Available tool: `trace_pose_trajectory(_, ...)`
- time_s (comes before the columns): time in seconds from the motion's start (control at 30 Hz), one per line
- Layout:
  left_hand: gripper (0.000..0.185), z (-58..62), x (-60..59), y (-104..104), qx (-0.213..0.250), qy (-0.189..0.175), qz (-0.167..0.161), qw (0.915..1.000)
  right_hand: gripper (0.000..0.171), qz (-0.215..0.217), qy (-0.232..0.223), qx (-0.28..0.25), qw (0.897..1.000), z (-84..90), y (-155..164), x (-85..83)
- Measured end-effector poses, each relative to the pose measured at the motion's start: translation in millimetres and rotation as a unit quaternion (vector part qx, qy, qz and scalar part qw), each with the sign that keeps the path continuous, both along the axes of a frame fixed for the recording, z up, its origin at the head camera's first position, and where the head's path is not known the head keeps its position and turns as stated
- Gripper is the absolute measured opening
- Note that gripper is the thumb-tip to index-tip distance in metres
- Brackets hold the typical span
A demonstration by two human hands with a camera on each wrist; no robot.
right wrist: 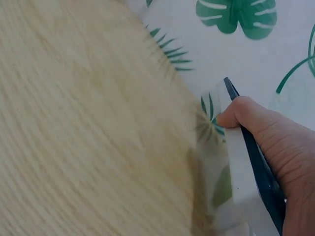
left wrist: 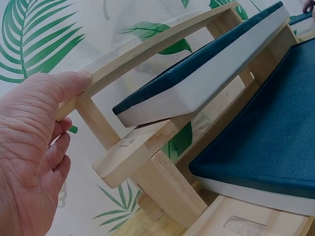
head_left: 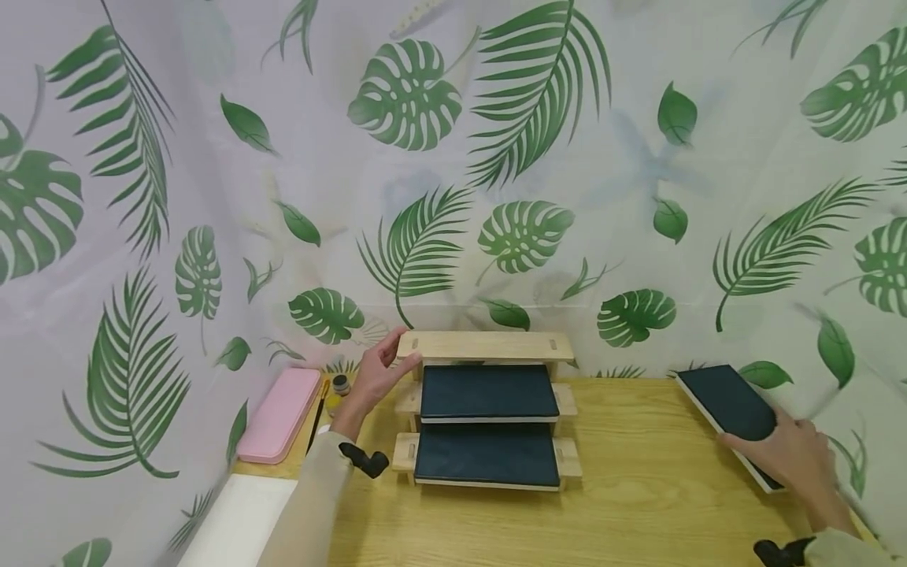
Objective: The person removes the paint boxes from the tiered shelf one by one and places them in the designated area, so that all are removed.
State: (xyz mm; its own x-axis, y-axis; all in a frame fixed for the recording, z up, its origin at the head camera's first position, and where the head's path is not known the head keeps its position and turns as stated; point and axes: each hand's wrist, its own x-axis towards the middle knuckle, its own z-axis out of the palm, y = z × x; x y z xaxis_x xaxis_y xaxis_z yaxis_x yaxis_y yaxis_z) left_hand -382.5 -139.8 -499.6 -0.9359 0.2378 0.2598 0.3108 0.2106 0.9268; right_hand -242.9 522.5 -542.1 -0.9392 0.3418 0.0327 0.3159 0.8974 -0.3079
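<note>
Notebook [head_left: 730, 405] — long axis toward backdrop

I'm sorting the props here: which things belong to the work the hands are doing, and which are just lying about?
In hand:
- dark book, gripped by the right hand
- wooden tiered rack, its top shelf touched by the left hand
- two dark books on the rack

Lying about:
- pink case
- small jar
- brush

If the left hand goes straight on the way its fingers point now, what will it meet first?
The left hand points up and rightward, its fingers already touching the left end of the wooden rack's top shelf. So it probably meets that shelf first; the leaf-print curtain hangs behind.
</note>
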Motion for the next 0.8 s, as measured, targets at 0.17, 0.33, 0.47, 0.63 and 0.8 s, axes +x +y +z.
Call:
trace_pose_trajectory(0.17,0.072,-0.2,0.3,1,0.002,0.002,0.002,1.0,0.136,-0.068,-0.053,-0.025,0.996,-14.0,9,0.5)
trace_pose_trajectory(0.33,0.072,-0.2,-1.1,2,0.005,0.007,-0.004,1.0,0.136,-0.136,-0.087,-0.038,0.986,-25.3,11,-2.4)
trace_pose_trajectory(0.47,0.072,0.5,-0.9,3,0.004,0.003,-0.001,1.0,0.133,-0.147,-0.098,-0.039,0.984,-32.5,13,-1.2)
trace_pose_trajectory(0.63,0.071,0.3,0.0,3,0.004,-0.004,0.005,1.0,0.136,-0.143,-0.098,-0.039,0.984,-38.6,15,-0.6)
trace_pose_trajectory(0.8,0.072,0.3,1.4,3,0.014,-0.008,0.004,0.9999,0.139,-0.137,-0.096,-0.025,0.986,-41.8,14,-3.9)
